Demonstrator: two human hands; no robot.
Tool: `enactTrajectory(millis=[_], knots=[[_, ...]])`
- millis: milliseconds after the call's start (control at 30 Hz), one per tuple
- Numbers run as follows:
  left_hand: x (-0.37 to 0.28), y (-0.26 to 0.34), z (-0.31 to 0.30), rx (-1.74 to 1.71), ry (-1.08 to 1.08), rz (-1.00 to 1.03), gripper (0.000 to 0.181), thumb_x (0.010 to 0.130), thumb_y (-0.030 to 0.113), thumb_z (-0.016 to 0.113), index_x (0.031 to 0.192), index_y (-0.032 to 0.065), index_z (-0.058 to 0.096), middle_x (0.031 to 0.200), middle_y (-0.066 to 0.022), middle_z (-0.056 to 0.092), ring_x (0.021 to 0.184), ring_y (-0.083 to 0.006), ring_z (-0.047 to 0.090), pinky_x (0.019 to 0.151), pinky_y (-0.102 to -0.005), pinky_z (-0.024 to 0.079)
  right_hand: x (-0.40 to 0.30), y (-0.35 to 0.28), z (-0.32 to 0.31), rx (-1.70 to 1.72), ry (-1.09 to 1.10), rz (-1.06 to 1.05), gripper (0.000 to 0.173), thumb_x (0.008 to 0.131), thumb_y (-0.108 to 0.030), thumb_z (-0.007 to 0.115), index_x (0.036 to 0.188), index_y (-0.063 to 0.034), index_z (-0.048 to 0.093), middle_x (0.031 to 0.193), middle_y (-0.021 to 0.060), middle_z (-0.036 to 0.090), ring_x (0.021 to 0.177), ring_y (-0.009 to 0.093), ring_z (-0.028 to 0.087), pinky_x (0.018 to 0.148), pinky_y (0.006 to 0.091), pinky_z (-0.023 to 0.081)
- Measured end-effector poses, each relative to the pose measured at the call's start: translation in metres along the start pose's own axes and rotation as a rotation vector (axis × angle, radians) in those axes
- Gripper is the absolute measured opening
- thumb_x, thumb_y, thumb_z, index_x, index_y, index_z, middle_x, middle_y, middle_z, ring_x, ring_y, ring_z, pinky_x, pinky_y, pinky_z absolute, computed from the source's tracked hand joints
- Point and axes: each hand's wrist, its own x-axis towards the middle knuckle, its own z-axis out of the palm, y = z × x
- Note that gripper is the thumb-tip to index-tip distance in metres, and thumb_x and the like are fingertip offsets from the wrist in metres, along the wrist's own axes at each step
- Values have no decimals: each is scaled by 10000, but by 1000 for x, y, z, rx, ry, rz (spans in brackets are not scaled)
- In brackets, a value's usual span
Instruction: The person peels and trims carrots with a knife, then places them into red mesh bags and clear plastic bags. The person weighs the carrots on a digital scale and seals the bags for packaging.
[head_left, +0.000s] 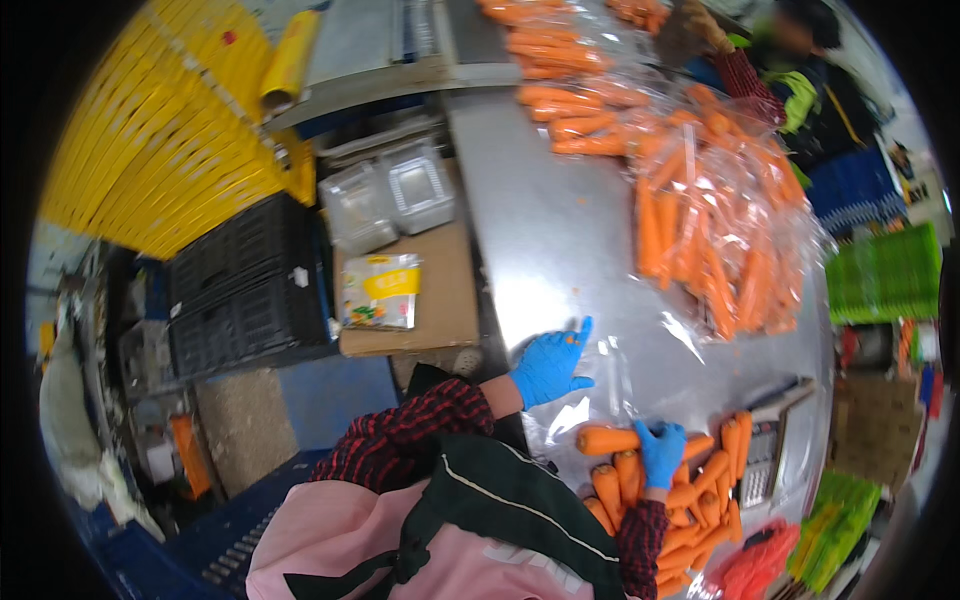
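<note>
My left hand (551, 367), in a blue glove with orange specks on it, is spread with thumb and forefinger apart. It holds nothing and is over the steel table (517, 225), beside a clear plastic bag (574, 416). My right hand (661, 454), also gloved in blue, grips a carrot (606, 440) lying level at the top of a heap of loose carrots (694, 517). Part of that carrot is hidden under the fingers. Farther up the table lie many carrots in clear bags (720, 232), with more bagged carrots (577, 120) beyond them.
A scale with a keypad (761, 465) stands right of the loose carrots, near a red plastic bag (761, 559). To the left are clear tubs (416, 187) and a printed packet (381, 291) on cardboard (442, 300), and black crates (240, 285). A co-worker (810, 90) stands across the table.
</note>
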Motion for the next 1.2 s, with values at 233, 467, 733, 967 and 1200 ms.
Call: enactTrajectory(millis=[233, 467, 733, 967, 1200], knots=[[-119, -172, -42, -322, 541, -323, 162, 883, 155, 608, 859, 0, 651, 833, -97, 609, 653, -210, 619, 555, -308, 506, 20, -47, -26, 301, 243, -51, 208, 803, -92, 698, 967, -1, 607, 996, 125, 604, 929, 256, 570, 852, 334, 444], [-197, -374, -19, -275, 783, -904, 404, 768, 214, 721, 1048, -34, 571, 1033, -202, 618, 938, -334, 606, 800, -378, 495, 30, -299, -32, 697, -201, -416, 184, 790, -31, 682, 968, -31, 632, 982, 104, 634, 933, 250, 591, 848, 335, 461], [-183, -441, -26, -274, 384, -1394, 727, 613, 392, 834, 1135, -20, 539, 1090, -207, 627, 960, -329, 636, 806, -405, 524, -3, -391, 63, 520, -731, -693, 160, 825, -192, 667, 940, -81, 662, 958, 99, 650, 890, 293, 611, 783, 359, 508], [-207, -450, 14, -856, 231, -1163, 315, 750, 292, 764, 678, 19, 626, 623, -76, 594, 537, -130, 515, 499, -298, 415, -9, -400, 96, 496, -768, -593, 173, 821, -229, 672, 911, -81, 675, 927, 113, 653, 875, 306, 617, 766, 363, 512], [-198, -443, 40, -584, 437, -1265, 350, 780, 329, 735, 755, -7, 642, 694, -92, 632, 604, -159, 551, 565, -331, 449, -4, -405, 125, 685, -742, -341, 252, 795, -211, 701, 994, -61, 661, 985, 148, 641, 928, 316, 612, 805, 379, 500]])
